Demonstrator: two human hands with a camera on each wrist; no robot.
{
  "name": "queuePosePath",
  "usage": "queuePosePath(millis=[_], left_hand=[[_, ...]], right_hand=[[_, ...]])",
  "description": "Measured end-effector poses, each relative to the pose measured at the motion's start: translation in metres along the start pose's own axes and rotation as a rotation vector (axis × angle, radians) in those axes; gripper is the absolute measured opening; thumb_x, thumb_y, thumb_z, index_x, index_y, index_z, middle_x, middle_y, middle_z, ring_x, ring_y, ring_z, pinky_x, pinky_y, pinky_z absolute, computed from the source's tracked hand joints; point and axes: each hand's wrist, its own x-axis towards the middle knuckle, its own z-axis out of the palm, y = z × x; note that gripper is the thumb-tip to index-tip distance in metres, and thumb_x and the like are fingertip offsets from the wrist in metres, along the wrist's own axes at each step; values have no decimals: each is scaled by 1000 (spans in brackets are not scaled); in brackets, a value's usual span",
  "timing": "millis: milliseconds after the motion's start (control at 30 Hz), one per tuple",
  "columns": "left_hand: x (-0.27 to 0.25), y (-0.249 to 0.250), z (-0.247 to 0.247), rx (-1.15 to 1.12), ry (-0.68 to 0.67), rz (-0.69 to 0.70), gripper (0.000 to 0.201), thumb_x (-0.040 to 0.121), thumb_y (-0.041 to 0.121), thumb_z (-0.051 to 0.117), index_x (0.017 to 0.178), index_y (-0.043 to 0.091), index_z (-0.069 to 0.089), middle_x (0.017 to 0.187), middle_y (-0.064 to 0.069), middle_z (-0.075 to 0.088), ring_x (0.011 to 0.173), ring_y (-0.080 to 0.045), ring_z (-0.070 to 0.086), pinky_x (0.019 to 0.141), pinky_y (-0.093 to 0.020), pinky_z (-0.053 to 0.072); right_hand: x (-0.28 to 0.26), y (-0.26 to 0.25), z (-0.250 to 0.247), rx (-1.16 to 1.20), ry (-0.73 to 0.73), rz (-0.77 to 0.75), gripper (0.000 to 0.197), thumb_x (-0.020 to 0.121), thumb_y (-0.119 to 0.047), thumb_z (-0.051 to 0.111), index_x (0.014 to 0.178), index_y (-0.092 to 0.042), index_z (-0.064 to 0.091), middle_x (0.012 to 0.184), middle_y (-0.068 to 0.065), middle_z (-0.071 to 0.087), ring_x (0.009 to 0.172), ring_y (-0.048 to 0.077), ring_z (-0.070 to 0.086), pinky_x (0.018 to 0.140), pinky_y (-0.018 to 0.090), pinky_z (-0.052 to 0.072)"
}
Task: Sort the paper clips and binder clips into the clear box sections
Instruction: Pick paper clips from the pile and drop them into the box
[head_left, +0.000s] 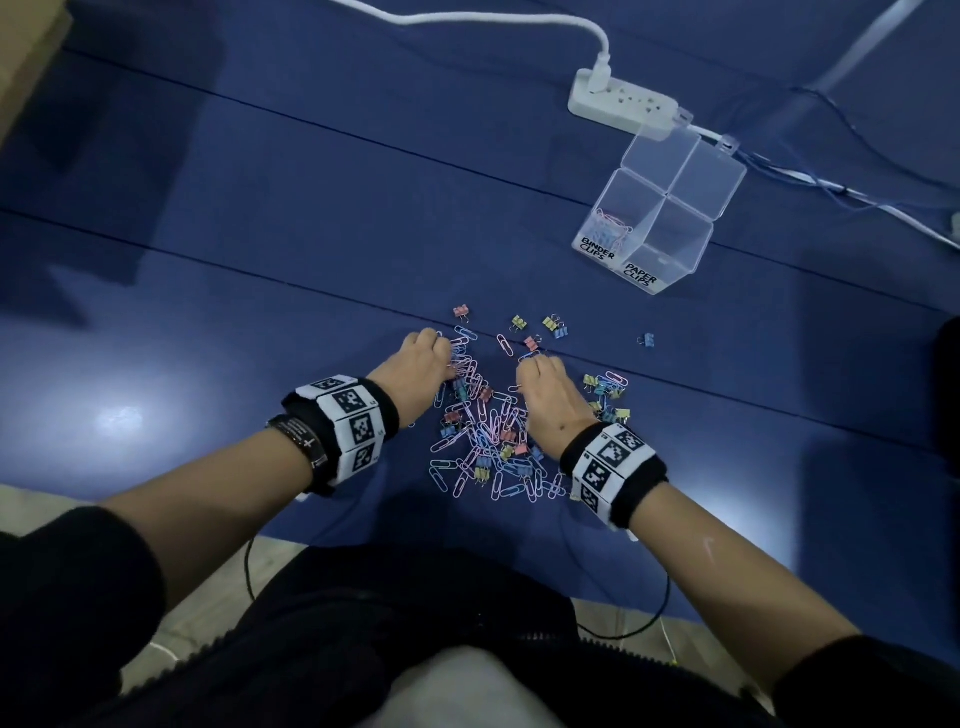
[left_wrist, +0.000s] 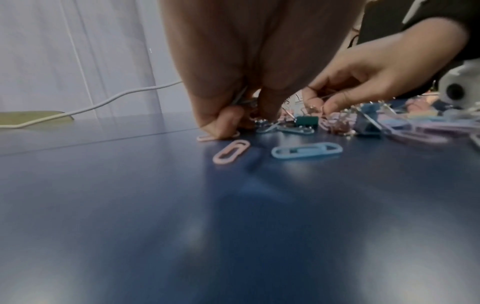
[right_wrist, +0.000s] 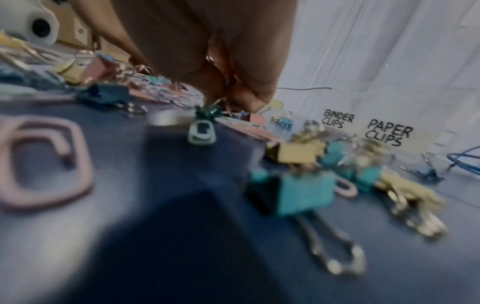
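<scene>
A pile of pastel paper clips and small binder clips (head_left: 493, 436) lies on the blue table. My left hand (head_left: 448, 364) is at the pile's far left edge, fingers curled down; in the left wrist view it (left_wrist: 246, 117) pinches thin wire paper clips (left_wrist: 241, 99), and one fingertip presses a pink paper clip (left_wrist: 207, 137). My right hand (head_left: 524, 375) sits mid-pile, curled; the right wrist view shows it (right_wrist: 228, 100) pinching the wire handle of a dark green binder clip (right_wrist: 207, 112). The clear box (head_left: 691, 244) stands far right, with several clips (head_left: 610, 228) in its BINDER CLIPS section.
A white power strip (head_left: 623, 104) and its cables lie behind the box. Loose binder clips (head_left: 553, 325) are scattered beyond the hands, one blue clip (head_left: 645, 340) apart to the right. Teal and yellow binder clips (right_wrist: 306, 185) lie right of my right wrist.
</scene>
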Motion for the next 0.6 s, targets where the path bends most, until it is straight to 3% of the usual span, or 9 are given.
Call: queuePosePath(millis=[100,200,233,300,400,467,567,600], left_hand=[[8,5,-9,-214,-14,-45,23,99,17,39,112,0,47,120,-15,49,103,-24,45,89,-31,39],[11,8,-21,-390,-11,-40,25,98,20,42,112,2,50,106,-9,54,89,-16,44,77,-25,34],[12,10,-24,-443,-1,-28,23,98,21,42,111,3,50,101,-5,52,88,-16,45,76,-23,33],[14,13,-30,-634,-5,-15,13,98,20,42,105,12,49,95,2,49,84,-14,47,70,-20,38],[19,21,-38,-900,-54,-38,18,101,15,36,105,15,53,73,7,43,60,-6,39,49,-9,35],[26,24,-41,-1017,-81,-93,27,101,13,32,90,11,57,64,3,34,53,-9,30,42,-14,30],[33,29,-43,-1232,-54,-209,35,94,6,30,66,9,50,59,-2,32,42,-10,34,33,-11,26],[35,29,-44,-1291,-48,-239,35,92,5,29,63,9,48,59,-3,34,36,-8,36,33,-9,24]], right_hand=[[-2,12,-1,174,104,98,35,77,19,38,99,-8,47,99,4,43,93,16,34,75,20,26],[0,21,-15,417,207,269,31,87,11,38,109,-2,55,106,7,49,95,15,45,79,19,33],[2,23,-24,570,213,312,28,90,8,36,105,-2,58,100,6,50,83,11,47,72,20,37],[5,29,-50,1004,144,382,30,94,6,29,92,-4,58,79,3,45,59,7,37,51,16,36],[15,41,-97,1541,69,427,36,91,9,20,78,-7,48,66,2,32,52,8,38,39,12,34],[27,47,-123,1622,86,461,27,86,6,25,72,-7,45,66,3,34,52,9,38,39,12,34],[47,53,-151,1657,166,502,6,62,-4,38,64,-8,42,69,7,43,49,11,37,39,14,33],[54,55,-158,1627,203,517,6,66,-4,37,63,-8,42,69,9,45,50,12,37,38,15,34]])
